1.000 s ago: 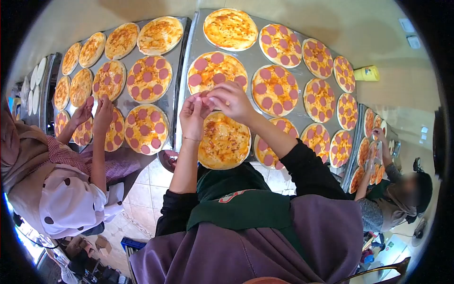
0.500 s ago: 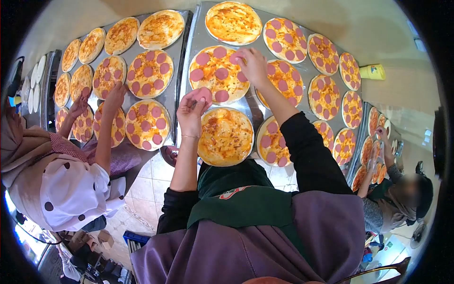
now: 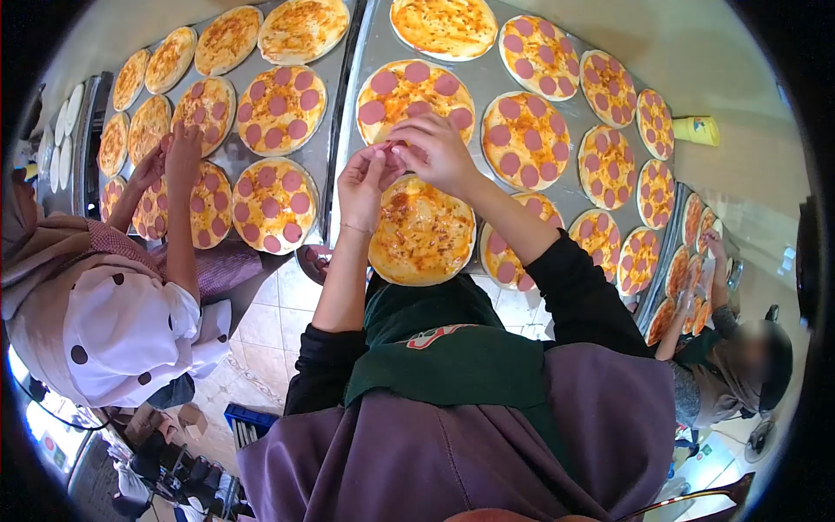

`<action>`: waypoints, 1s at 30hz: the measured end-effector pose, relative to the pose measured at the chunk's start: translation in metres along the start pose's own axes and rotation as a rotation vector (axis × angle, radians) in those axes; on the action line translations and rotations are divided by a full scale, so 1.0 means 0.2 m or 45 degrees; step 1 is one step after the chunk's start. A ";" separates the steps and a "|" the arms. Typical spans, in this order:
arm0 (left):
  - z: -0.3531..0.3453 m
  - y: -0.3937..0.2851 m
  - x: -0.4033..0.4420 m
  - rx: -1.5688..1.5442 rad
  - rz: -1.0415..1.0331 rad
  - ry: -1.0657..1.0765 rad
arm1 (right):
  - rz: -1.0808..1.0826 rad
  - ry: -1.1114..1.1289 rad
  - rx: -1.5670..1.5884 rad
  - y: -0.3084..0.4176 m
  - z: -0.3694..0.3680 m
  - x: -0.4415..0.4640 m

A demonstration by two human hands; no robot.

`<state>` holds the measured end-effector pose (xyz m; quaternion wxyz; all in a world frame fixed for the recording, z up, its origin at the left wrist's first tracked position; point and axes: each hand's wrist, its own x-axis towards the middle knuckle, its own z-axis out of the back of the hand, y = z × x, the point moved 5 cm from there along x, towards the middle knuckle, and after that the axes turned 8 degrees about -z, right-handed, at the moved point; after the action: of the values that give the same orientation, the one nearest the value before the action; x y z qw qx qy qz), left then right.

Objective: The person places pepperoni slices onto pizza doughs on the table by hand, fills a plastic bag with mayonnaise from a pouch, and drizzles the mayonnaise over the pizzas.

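Observation:
My left hand (image 3: 359,184) is closed in a pinch around sausage slices (image 3: 389,150), of which only a little pink shows. My right hand (image 3: 437,155) meets it there, thumb and fingers closing on the same slices. How many slices they hold is hidden. Beneath and beyond both hands lies a pizza (image 3: 416,97) with several round sausage slices on its sauce; the hands cover its lower part. Nearer to me, a pizza (image 3: 422,233) carries only sauce and brown flecks, without slices.
A metal table (image 3: 487,78) bears rows of pizzas, most topped with slices. One at the back (image 3: 444,26) has sauce only. To the left, a co-worker's hands (image 3: 170,157) work over another pizza tray. A yellow cup (image 3: 698,130) lies at the right; another person (image 3: 726,365) stands beyond.
My right hand has left the far pizza, where it was placing a slice, and come back to my left hand. That pizza now has more slices along its far and right side.

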<state>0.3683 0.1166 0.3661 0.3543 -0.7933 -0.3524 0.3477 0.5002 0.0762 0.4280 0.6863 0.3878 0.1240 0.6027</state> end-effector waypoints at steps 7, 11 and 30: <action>0.17 -0.05 -0.03 -0.042 -0.159 -0.244 | -0.339 0.069 0.295 -0.08 -0.07 0.00; 0.26 -0.12 -0.07 0.051 -0.275 -0.336 | -0.355 0.227 0.204 -0.15 -0.17 0.00; -0.01 -0.02 -0.16 0.055 -0.009 -0.018 | 0.050 -0.064 -0.051 0.12 0.01 -0.15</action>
<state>0.3519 0.0925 0.3805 0.3702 -0.7818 -0.3500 0.3595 0.4770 0.0472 0.4365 0.6849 0.3912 0.0869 0.6085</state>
